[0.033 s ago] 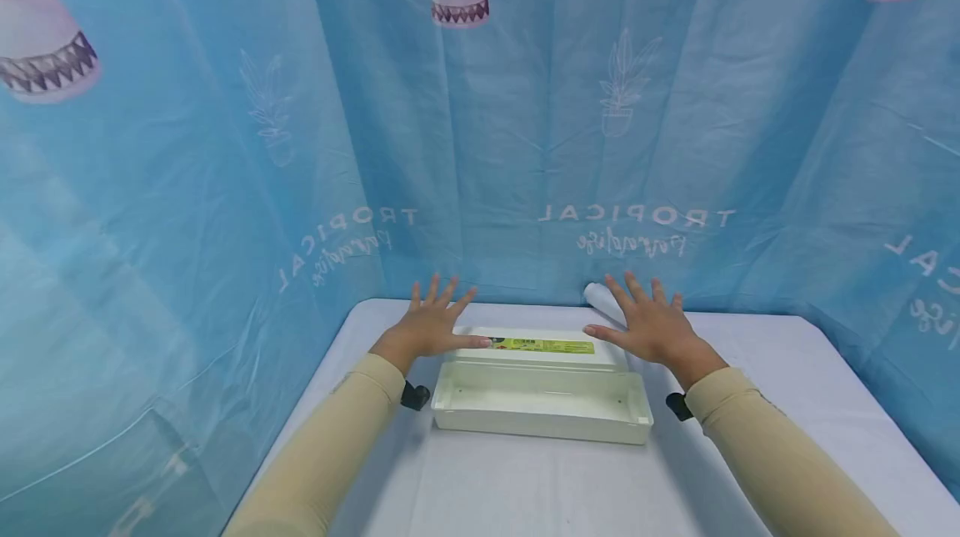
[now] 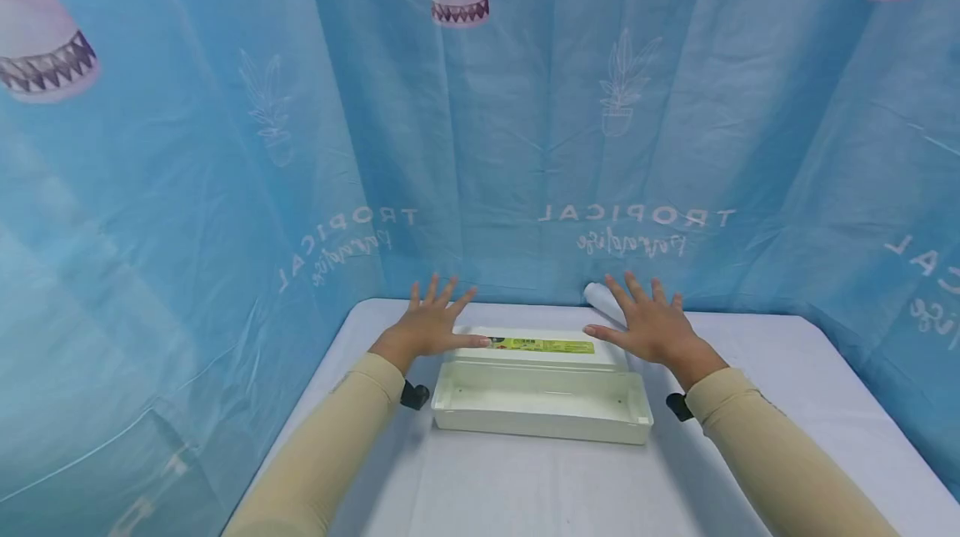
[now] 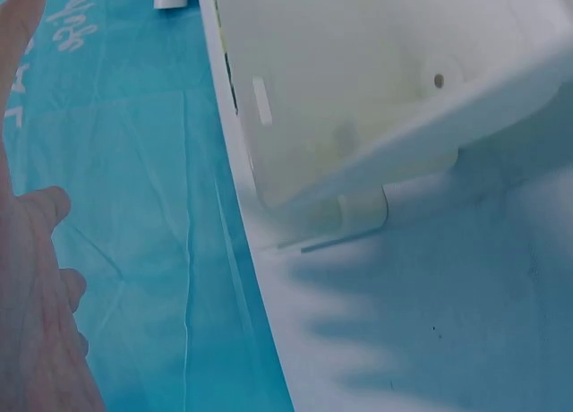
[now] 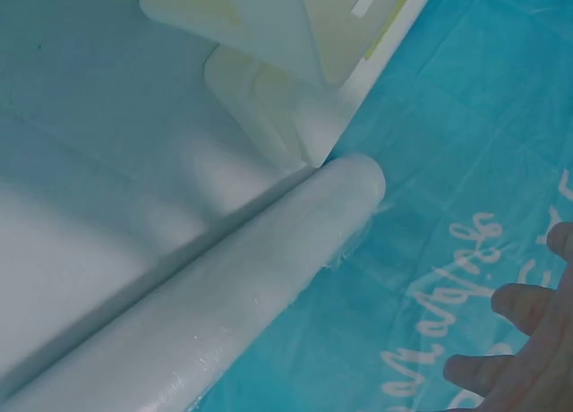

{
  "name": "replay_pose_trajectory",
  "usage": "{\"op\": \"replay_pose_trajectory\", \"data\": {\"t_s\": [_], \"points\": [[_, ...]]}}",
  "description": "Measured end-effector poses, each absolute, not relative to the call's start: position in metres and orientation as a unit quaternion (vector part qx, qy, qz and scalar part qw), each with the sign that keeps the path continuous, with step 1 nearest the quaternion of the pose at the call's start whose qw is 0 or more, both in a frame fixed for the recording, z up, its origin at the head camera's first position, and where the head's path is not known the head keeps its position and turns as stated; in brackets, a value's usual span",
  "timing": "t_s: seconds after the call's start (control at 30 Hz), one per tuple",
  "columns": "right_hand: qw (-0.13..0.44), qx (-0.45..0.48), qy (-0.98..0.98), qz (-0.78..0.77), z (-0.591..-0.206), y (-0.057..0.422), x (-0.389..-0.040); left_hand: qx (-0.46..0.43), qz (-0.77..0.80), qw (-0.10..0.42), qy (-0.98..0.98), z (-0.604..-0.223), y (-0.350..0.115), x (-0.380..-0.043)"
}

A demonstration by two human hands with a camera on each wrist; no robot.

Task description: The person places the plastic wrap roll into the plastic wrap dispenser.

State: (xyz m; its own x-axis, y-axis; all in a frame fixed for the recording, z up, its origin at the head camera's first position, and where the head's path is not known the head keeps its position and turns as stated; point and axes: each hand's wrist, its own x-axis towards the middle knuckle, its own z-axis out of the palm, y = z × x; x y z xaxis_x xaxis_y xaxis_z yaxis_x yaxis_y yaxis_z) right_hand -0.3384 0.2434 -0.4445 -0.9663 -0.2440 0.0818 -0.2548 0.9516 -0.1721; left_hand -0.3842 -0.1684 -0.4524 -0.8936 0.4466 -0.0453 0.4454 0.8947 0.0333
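A long white plastic box (image 2: 540, 427) sits on the table with its lid (image 2: 525, 360) folded back, and its inside is bare. Along the lid runs a yellow-green label (image 2: 551, 346). My left hand (image 2: 426, 330) is held palm down with spread fingers, its thumb overlapping the label's left end in the head view. On the other side, my right hand (image 2: 651, 330) is spread likewise, near a white roll (image 2: 602, 301). In the right wrist view the roll (image 4: 206, 287) looks wrapped in shiny clear film with a ragged edge. Neither hand holds anything.
A white cloth covers the table (image 2: 480, 487). Blue curtains (image 2: 495, 145) printed with potted plants and lettering hang behind and at both sides, close to the table's back edge. A dark wrist mount (image 2: 415, 395) shows under each forearm.
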Motion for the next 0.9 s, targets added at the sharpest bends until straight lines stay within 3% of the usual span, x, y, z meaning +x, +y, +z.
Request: {"op": "replay_pose_trajectory", "data": {"t_s": [0.43, 0.9], "points": [[0.022, 0.125, -0.985, 0.117, -0.454, 0.252, -0.338, 0.229, 0.080, 0.041, 0.969, -0.460, -0.179, -0.385], [0.007, 0.089, -0.984, 0.153, -0.464, 0.286, -0.343, 0.255, 0.335, 0.094, 0.902, -0.485, -0.195, -0.369]]}}
